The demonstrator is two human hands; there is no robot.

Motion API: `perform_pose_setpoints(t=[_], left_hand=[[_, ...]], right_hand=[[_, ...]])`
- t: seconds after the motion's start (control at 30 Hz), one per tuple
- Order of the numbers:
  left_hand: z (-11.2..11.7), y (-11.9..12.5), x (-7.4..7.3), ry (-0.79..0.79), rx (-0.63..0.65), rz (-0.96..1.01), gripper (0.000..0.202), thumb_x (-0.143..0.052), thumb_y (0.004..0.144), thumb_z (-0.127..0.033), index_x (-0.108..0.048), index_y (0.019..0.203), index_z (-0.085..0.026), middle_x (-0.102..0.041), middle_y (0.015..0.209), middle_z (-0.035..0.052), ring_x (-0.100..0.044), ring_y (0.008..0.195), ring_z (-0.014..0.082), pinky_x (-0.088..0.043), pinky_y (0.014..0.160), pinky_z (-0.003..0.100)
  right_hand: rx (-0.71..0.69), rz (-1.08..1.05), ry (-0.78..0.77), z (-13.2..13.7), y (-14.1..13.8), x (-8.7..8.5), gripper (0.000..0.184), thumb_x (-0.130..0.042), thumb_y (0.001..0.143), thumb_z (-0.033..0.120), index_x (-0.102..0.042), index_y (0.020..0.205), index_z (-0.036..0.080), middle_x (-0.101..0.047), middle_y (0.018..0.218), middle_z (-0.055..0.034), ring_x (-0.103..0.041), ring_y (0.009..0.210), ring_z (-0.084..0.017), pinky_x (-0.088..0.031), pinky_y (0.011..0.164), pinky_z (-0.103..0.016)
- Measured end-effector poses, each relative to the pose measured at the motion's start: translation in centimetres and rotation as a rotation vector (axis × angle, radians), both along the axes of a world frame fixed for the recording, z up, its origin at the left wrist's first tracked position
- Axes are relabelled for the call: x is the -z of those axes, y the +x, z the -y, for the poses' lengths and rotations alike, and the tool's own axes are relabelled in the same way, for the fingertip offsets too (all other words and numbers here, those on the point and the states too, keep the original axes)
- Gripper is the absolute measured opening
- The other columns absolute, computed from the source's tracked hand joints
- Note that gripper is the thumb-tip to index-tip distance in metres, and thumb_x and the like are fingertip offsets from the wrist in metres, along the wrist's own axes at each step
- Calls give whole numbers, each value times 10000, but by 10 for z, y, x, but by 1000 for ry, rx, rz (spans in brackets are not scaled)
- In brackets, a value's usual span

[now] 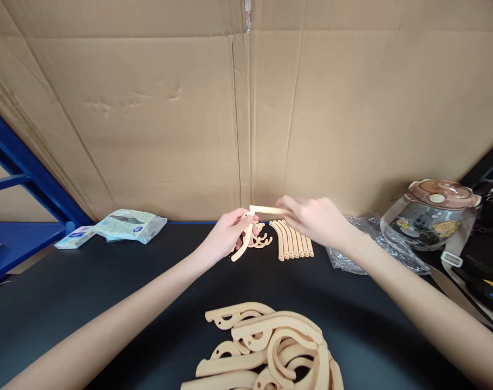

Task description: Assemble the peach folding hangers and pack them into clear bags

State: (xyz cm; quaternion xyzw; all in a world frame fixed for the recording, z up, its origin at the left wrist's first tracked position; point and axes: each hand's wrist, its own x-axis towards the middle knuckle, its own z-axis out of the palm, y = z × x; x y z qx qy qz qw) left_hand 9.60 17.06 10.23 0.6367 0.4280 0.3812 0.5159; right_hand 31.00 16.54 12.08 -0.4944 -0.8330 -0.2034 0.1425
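My left hand (pixel 234 230) is closed around a beige plastic hanger part (pixel 242 246), whose curved arm points down toward the table. A straight beige hanger arm (pixel 266 209) is gripped at its right end by the closed fingers of my right hand (pixel 311 216). Its left end meets the top of the part in my left hand; whether they are joined I cannot tell. Beyond my left hand lie several small beige hooks (pixel 263 241), partly covered. Below my right hand, several hanger arms (pixel 295 244) lie side by side in a row.
A pile of beige folding hangers (pixel 279 330) lies at the near edge of the black table (pixel 169 314). Clear plastic wrap (pixel 348 252) and a strapped water bottle (pixel 429 216) are at right, tissue packs (pixel 128 225) at left. Behind stands a cardboard wall (pixel 169 124).
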Motion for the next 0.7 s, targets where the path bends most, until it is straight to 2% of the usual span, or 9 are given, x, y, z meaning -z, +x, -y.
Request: perform_pose_setpoints(t=[0.1,0.17,0.33,0.43,0.53,0.63,0.7], left_hand=[[1,4,5,-25,24,20,227,-486,915,-345,-586,853,-152,-585,573,-15,-487,434,88,-306,389,174],[4,8,10,-57,41,39,286,-450,933,-381,-568,800,-156,-543,499,-26,-477,415,90,-298,391,172],[24,21,27,-171,60,112,362,-486,888,-520,-489,749,-185,-541,511,-29,-513,426,104,-329,403,180],[38,28,34,-251,91,152,404,-507,853,-579,-479,756,-188,-546,529,-24,-518,418,111,-366,412,198],[42,29,34,-285,65,204,371,-482,868,-557,-470,788,-195,-539,572,-36,-507,434,96,-390,425,195],[34,23,29,-284,30,234,342,-460,875,-522,-463,761,-199,-507,568,-43,-478,430,93,-353,382,184],[28,19,27,-281,33,226,376,-462,862,-540,-455,708,-197,-498,545,-34,-470,418,102,-343,362,196]], right_hand=[[-53,75,-10,8,-17,11,183,-385,989,289,-531,1021,183,-683,672,-15,-594,525,-154,-174,442,-262],[-71,113,1,11,-25,16,192,-364,1000,275,-524,994,169,-641,615,-9,-575,497,-151,-156,430,-268],[-131,198,16,15,-31,24,108,-433,923,96,-511,884,160,-649,742,-37,-592,539,-140,-197,436,-275],[-183,241,21,14,-31,28,120,-446,892,63,-519,869,156,-652,772,-52,-626,615,-167,-270,483,-282],[-205,241,26,13,-30,30,121,-435,932,129,-540,878,154,-657,764,-49,-640,655,-186,-302,513,-296],[-236,209,14,12,-27,26,212,-369,996,227,-562,943,155,-672,804,-54,-645,712,-180,-318,531,-294],[-251,192,-41,12,-25,22,206,-366,997,206,-564,1011,154,-689,852,-65,-645,757,-175,-332,548,-283]])
